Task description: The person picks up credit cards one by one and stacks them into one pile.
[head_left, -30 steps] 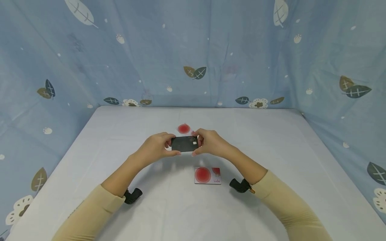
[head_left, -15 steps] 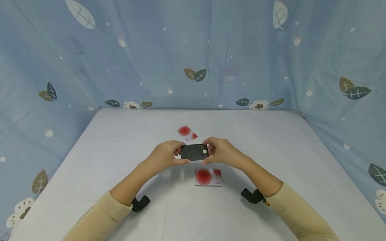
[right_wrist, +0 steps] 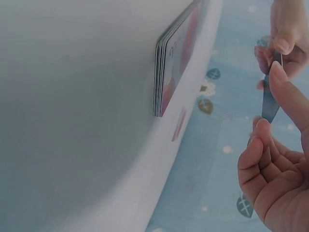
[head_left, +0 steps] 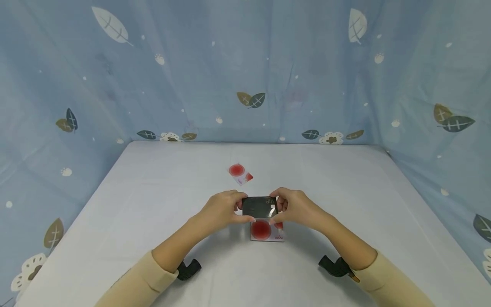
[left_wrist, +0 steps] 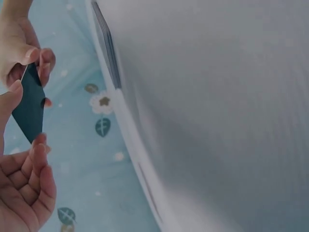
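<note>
Both hands hold a black card [head_left: 259, 207] marked VIP above the table, one at each end. My left hand [head_left: 223, 208] pinches its left end between thumb and fingers, and my right hand [head_left: 297, 208] pinches the right end the same way. Below the card and a little nearer to me lies a stack of cards [head_left: 267, 230], its top face white with a red circle; the held card's near edge overlaps it in the head view. In the right wrist view the stack [right_wrist: 175, 63] shows several layered edges.
Farther back a single white card with red circle [head_left: 241, 174] lies at an angle on the white table [head_left: 172, 170]. A blue curtain with leaf prints [head_left: 215, 76] hangs behind and at both sides. Black wrist mounts [head_left: 189, 270] sit under the sleeves.
Holding the black card between them, both hands have come toward me and to the right, from beside the far card to above the stack. The far card is now fully uncovered.
</note>
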`<state>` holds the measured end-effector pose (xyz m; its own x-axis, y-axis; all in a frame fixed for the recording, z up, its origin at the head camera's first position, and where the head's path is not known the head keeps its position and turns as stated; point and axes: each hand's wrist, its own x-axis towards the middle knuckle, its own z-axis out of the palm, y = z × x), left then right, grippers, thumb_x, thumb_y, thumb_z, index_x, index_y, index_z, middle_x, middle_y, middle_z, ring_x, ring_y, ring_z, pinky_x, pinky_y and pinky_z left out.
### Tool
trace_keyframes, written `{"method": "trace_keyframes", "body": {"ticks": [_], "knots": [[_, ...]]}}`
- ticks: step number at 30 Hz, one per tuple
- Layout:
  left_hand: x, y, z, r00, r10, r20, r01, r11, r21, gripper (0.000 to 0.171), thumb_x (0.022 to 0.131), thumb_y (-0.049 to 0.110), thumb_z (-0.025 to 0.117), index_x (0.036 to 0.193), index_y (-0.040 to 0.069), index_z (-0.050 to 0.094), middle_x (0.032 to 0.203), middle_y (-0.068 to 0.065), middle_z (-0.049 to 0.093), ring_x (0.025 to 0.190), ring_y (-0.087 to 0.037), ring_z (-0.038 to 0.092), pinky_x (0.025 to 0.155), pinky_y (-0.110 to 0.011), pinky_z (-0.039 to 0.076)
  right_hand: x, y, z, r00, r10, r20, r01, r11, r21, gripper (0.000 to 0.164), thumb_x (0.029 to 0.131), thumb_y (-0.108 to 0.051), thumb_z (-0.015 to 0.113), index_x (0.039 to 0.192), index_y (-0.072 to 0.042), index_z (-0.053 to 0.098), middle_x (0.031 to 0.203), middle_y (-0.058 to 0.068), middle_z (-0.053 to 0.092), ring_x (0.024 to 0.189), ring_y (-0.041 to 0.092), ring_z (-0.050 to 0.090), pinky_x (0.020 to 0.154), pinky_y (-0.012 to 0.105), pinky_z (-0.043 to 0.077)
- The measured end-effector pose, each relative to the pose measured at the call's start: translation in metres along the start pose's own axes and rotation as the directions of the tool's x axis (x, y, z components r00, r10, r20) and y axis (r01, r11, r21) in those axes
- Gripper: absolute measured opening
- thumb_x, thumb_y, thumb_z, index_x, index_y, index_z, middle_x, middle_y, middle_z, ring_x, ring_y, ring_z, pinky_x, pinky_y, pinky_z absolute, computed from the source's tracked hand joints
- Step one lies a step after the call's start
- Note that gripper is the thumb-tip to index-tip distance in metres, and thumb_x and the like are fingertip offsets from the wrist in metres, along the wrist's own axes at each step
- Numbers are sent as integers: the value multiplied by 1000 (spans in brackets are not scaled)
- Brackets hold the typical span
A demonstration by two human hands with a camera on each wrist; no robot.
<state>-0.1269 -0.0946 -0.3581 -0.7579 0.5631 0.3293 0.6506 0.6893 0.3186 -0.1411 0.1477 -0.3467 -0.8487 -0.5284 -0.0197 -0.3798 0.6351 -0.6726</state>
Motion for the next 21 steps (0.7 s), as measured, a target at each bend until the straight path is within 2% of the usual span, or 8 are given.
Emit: {"method": "trace_keyframes", "body": {"ticks": [6, 12, 21], "knots": [[1, 9, 2, 999, -8, 41, 8, 1000, -18, 46, 71, 44, 80, 95, 8, 63, 72, 3, 53, 64, -5, 43, 57, -17, 37, -11, 3, -1, 1000, -9, -4, 9, 1000, -7, 62, 65, -24, 87, 115, -1, 58, 74, -1, 57, 64, 11, 49, 57, 23, 43], [3, 14, 5, 996, -30, 89, 34, 998, -50, 47, 72, 44, 79, 98, 7, 65, 73, 2, 56, 66, -6, 45, 57, -18, 38, -18, 5, -1, 1000, 29, -8, -29, 1000, 6, 62, 64, -24, 87, 114, -1, 59, 74, 0, 56, 65, 12, 49, 58, 24, 43], [2, 15, 12, 986, -45, 157, 51, 998, -30, 50, 73, 48, 77, 101, 8, 65, 72, 7, 52, 64, -5, 46, 56, -19, 38, -23, 11, 4, 999, 35, 4, -35, 999, 1, 62, 64, -25, 87, 114, -2, 58, 73, -2, 56, 63, 10, 48, 58, 23, 42]]}}
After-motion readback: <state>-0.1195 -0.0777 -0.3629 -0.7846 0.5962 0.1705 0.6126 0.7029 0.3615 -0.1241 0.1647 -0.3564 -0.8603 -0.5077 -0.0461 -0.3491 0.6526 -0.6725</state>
